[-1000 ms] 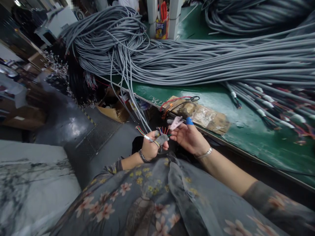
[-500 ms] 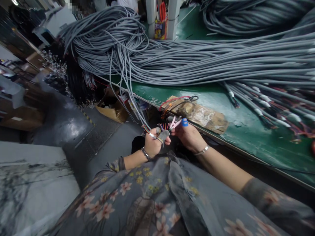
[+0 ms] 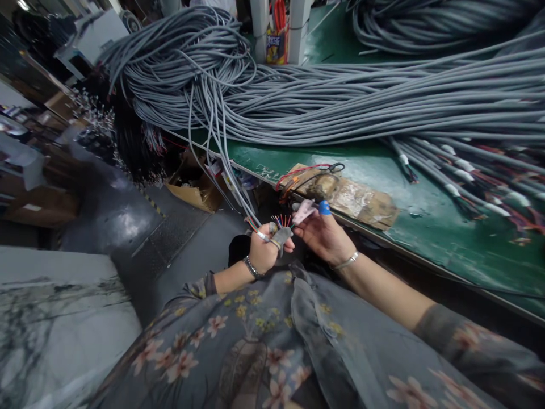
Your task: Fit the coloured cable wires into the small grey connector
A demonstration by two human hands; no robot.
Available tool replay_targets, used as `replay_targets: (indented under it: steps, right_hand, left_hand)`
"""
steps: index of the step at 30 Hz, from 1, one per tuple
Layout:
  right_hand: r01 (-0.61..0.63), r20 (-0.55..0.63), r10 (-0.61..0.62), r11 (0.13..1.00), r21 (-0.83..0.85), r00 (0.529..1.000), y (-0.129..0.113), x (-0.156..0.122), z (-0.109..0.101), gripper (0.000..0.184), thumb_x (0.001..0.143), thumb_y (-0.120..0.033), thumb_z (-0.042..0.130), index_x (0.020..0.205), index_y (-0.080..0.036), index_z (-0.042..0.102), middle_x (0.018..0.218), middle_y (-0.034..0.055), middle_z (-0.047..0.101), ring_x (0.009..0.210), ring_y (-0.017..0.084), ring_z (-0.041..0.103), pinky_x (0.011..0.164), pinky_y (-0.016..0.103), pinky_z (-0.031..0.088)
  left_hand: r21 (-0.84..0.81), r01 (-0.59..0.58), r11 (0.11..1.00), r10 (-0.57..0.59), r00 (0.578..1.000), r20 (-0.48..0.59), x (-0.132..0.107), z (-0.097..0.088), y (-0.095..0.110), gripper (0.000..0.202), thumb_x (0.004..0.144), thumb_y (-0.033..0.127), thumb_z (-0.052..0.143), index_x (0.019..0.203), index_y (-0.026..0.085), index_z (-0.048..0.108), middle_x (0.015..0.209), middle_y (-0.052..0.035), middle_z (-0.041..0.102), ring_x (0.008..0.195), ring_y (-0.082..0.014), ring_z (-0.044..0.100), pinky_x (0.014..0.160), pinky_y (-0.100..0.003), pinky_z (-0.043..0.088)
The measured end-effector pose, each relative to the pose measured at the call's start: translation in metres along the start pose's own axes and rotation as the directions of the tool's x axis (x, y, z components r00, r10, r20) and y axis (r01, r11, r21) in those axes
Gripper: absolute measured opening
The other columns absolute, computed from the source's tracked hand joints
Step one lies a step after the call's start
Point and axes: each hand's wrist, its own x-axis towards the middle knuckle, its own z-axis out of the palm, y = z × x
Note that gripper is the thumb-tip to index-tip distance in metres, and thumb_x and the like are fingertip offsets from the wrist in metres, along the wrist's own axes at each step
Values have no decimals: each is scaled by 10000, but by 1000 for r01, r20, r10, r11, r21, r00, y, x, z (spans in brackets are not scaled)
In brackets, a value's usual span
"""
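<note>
Below the bench edge, my left hand (image 3: pixel 264 250) is closed around the end of a grey cable (image 3: pixel 240 196). Thin coloured wires (image 3: pixel 281 220) fan out above its fingers, and others stick out by a white sleeve. Grey material (image 3: pixel 283 234) covers a fingertip of this hand. Close by on the right, my right hand (image 3: pixel 324 236) pinches a pale pink clip (image 3: pixel 304 211), which is a little blurred. A blue cover (image 3: pixel 324 208) sits on its thumb. The clip is near the wire tips; whether it touches them I cannot tell.
Long bundles of grey cable (image 3: pixel 306 108) lie across the green bench (image 3: pixel 272 156), with stripped ends at the right. A worn wooden block (image 3: pixel 361 205) with red and black leads sits at the bench edge. Below stands an open cardboard box (image 3: pixel 191 196).
The pink clip has turned in my right hand, and its two legs no longer show apart. My right hand has rolled slightly, palm more upward. My left hand stays put with the wires.
</note>
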Motion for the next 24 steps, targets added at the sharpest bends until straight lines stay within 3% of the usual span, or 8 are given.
replay_targets:
  steps: [2,5,8,13,17,19,21,24]
  right_hand:
    - [-10,0,10,1000,-11,1000,2,0,-6,464,722,-686,588,751,-223,578,777,29,635,728,160,602,590,264,476]
    - [-42,-33,43,999,25,999,3,-2,-14,484,643,-685,664,733,-219,571,768,29,629,718,153,598,584,253,477]
    - [-47,-64,49,998,31,997,2,-5,-18,502,526,-642,767,735,-215,603,750,16,622,677,129,578,572,231,474]
    - [0,-127,-21,987,-162,992,2,-15,-23,376,554,-493,806,707,-202,624,734,26,623,619,116,538,524,226,445]
    - [20,-107,-56,951,-307,993,3,-26,-27,350,586,-492,781,672,-195,616,644,15,579,521,98,451,466,231,374]
    - [90,-44,-118,909,-406,992,1,-33,-28,330,618,-502,761,694,-203,643,625,12,566,514,98,435,485,242,375]
    - [196,63,-192,829,-523,979,-2,-41,-27,286,646,-477,752,749,-223,668,649,20,583,556,123,480,534,265,414]
    - [386,317,-230,662,-642,920,-10,-53,-19,218,677,-382,742,824,-241,664,676,27,601,584,152,519,559,285,436]
  left_hand:
    - [-7,8,1000,-8,1000,5,-1,-4,-2,507,629,606,707,674,129,539,541,-17,581,455,-84,509,474,-207,429]
    - [-26,58,998,-57,998,37,1,-8,-5,498,605,575,741,698,118,566,559,-27,593,485,-94,531,518,-223,447]
    - [-127,108,986,-94,989,113,5,-9,-4,482,541,445,822,813,115,601,738,-58,664,618,-105,589,623,-232,470]
    - [-206,114,972,-73,978,196,4,-9,0,533,472,292,864,929,143,633,1032,-96,660,823,-121,594,723,-220,462]
    - [-213,155,965,-91,955,282,0,-6,1,495,538,334,821,949,135,633,988,-112,659,760,-124,592,652,-213,453]
    - [-103,175,979,-134,938,320,-1,-5,-2,364,592,315,765,868,117,634,851,-96,663,685,-123,585,618,-217,449]
    - [117,158,980,-189,926,328,1,-5,-8,207,634,258,694,772,119,625,702,-52,636,595,-108,549,564,-203,425]
    - [467,9,884,-168,939,300,3,-7,-16,84,653,191,622,726,155,640,615,8,598,537,-91,490,507,-183,359]
